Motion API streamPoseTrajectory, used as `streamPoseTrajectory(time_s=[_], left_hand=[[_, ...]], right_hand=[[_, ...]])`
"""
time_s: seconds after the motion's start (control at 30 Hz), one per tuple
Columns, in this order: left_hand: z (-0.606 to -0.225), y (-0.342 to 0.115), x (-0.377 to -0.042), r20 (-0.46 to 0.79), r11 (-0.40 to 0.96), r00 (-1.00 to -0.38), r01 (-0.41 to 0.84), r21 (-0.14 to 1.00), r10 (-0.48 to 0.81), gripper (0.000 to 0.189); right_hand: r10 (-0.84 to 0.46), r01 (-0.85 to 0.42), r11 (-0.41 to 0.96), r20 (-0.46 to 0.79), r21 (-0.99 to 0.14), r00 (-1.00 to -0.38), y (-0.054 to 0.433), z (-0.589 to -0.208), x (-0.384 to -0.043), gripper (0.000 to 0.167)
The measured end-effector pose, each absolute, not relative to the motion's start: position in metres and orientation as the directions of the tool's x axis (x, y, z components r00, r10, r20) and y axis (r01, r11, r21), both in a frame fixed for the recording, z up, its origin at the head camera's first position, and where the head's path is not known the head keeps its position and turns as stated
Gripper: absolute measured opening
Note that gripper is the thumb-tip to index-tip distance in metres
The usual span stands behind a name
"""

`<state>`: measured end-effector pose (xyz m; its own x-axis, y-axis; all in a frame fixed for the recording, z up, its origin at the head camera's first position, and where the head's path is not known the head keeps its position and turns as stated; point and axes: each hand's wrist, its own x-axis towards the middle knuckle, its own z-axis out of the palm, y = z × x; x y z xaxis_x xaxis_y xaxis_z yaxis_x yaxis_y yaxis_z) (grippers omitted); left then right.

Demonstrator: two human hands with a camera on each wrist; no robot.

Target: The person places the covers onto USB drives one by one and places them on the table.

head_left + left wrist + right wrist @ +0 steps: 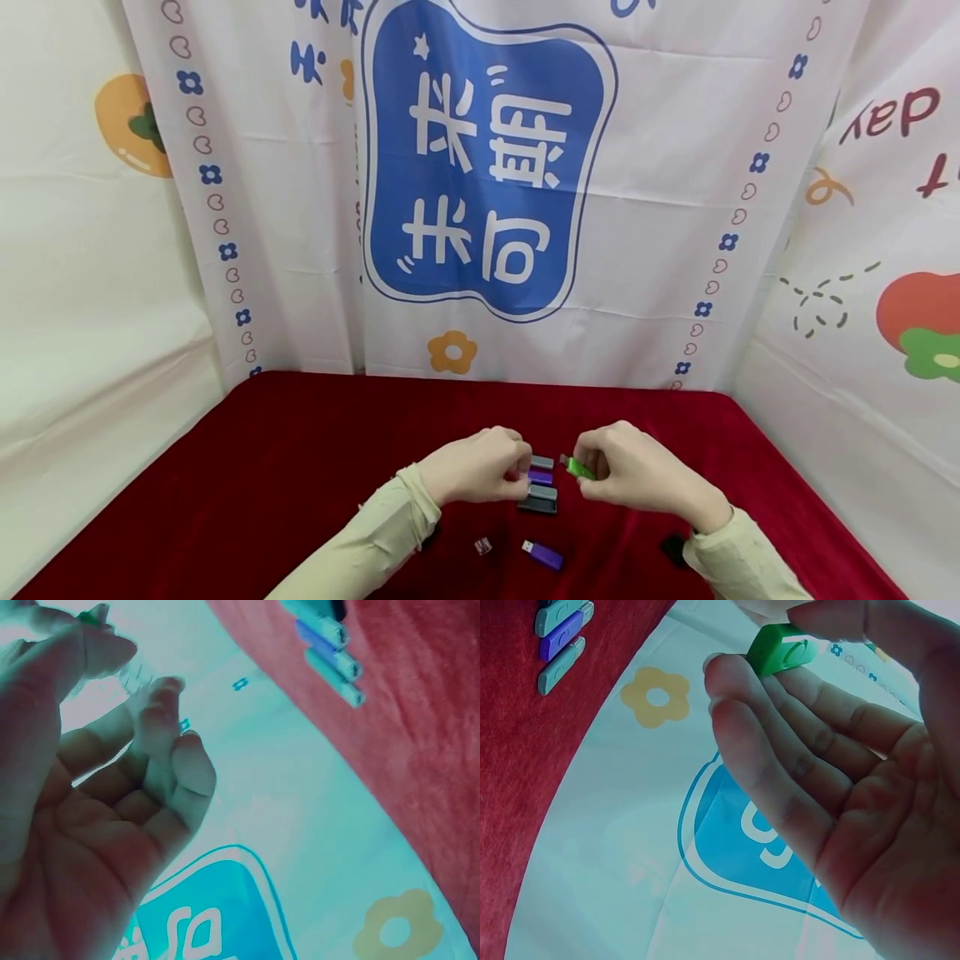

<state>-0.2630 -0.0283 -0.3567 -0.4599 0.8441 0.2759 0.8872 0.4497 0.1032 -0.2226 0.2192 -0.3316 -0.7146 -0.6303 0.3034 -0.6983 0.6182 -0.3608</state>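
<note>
In the head view my right hand pinches a green USB stick between thumb and fingers, its metal plug pointing left towards the other hand. The right wrist view shows the green body at the fingertips. My left hand is raised just left of it, thumb and fingers pinching a small clear cap, mostly hidden by the fingers. Below and between the hands lies a row of USB sticks: a grey one, a purple one, another grey one and a black one.
Nearer me on the red cloth lie a second purple USB stick and a small clear piece. A black object sits beside my right sleeve. Printed white curtains close off the back and sides.
</note>
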Motion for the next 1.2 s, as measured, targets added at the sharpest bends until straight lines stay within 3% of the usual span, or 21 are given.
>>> streamPoseTrajectory(time_s=[0.23, 0.53, 1.2], left_hand=[[-0.337, -0.036, -0.258, 0.413, 0.379, -0.398, 0.916, 0.133, 0.819, 0.009], [-0.329, -0.037, -0.252, 0.475, 0.3, -0.325, 0.945, 0.131, 0.818, 0.002], [-0.336, -0.034, -0.254, 0.482, 0.3, -0.311, 0.949, 0.102, 0.819, 0.011]], right_hand=[[-0.634, -0.714, 0.604, 0.33, -0.354, -0.699, 0.221, -0.33, -0.226, 0.014], [-0.654, -0.769, 0.558, 0.405, -0.311, -0.639, 0.222, -0.332, -0.229, 0.019], [-0.689, -0.836, 0.508, 0.484, -0.208, -0.539, 0.219, -0.335, -0.227, 0.017]])
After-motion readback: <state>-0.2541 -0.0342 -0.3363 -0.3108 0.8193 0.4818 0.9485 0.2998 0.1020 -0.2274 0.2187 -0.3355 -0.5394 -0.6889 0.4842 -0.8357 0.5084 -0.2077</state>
